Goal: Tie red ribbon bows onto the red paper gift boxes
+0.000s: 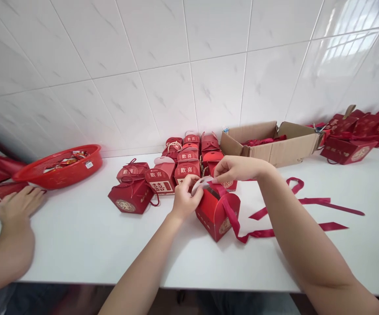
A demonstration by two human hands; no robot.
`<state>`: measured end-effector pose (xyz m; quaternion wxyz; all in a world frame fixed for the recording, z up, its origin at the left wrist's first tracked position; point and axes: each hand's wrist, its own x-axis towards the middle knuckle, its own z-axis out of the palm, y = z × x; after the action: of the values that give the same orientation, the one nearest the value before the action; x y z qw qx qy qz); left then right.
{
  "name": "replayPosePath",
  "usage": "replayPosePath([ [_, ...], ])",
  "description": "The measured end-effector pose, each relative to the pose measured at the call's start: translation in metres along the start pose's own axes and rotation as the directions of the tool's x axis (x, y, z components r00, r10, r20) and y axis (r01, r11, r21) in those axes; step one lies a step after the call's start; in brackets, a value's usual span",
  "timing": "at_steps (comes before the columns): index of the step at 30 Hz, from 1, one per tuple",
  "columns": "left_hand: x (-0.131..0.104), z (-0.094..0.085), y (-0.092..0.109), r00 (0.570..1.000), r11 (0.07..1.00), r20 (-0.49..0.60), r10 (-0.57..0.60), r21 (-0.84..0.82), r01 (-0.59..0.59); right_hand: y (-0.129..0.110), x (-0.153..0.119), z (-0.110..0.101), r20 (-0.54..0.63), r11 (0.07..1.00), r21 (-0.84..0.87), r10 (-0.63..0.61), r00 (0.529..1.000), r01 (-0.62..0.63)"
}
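Note:
A red gift box [213, 214] stands on the white table, its top flaps partly raised. The fingers of my left hand [186, 197] are closed on a pale rounded flap [198, 187] with a hole in it, at the top left of the box. My right hand [230, 169] pinches a dark red ribbon [231, 214] at the flap's right side. From there the ribbon hangs down the front of the box and runs right across the table, passing under my right forearm. More loose ribbon [314, 201] lies to the right.
Several red boxes [163, 175] stand behind and left of mine. An open cardboard box [283, 151] holds red ribbon near the wall. More red boxes [349, 148] are at far right. At left are a red basket [74, 173] and another person's hand [22, 203] on a box.

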<state>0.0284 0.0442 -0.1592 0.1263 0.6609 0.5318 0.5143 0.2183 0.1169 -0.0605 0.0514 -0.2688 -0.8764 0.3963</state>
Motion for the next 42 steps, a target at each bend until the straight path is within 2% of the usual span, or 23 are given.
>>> replayPosePath([
  [4, 0.0, 0.002, -0.003, 0.998, 1.0, -0.055, -0.024, -0.005, 0.024, -0.007, 0.006, 0.007, -0.13, 0.998, -0.03, 0.05, 0.99, -0.054],
  [11, -0.003, 0.004, -0.004, 0.995, 0.999, -0.095, -0.036, 0.014, 0.038, -0.013, 0.013, 0.016, -0.183, 0.982, -0.032, 0.177, 0.967, -0.186],
  [28, -0.005, 0.004, 0.003, 0.992, 0.995, -0.121, 0.021, 0.097, -0.01, -0.005, 0.022, 0.023, -0.181, 0.98, -0.063, 0.173, 0.968, -0.187],
  [36, -0.005, 0.002, 0.005, 0.993, 0.986, -0.112, 0.032, 0.163, -0.014, -0.003, 0.024, 0.025, -0.215, 0.99, -0.04, 0.122, 0.969, -0.133],
  [39, -0.006, 0.0, 0.004, 0.997, 0.993, -0.064, 0.051, 0.107, -0.044, -0.006, 0.023, 0.026, -0.223, 0.991, -0.036, 0.115, 0.968, -0.126],
  [42, -0.005, -0.002, 0.003, 0.998, 0.996, -0.058, 0.03, -0.08, -0.034, -0.008, 0.021, 0.027, -0.24, 0.992, -0.022, 0.113, 0.964, -0.121],
])
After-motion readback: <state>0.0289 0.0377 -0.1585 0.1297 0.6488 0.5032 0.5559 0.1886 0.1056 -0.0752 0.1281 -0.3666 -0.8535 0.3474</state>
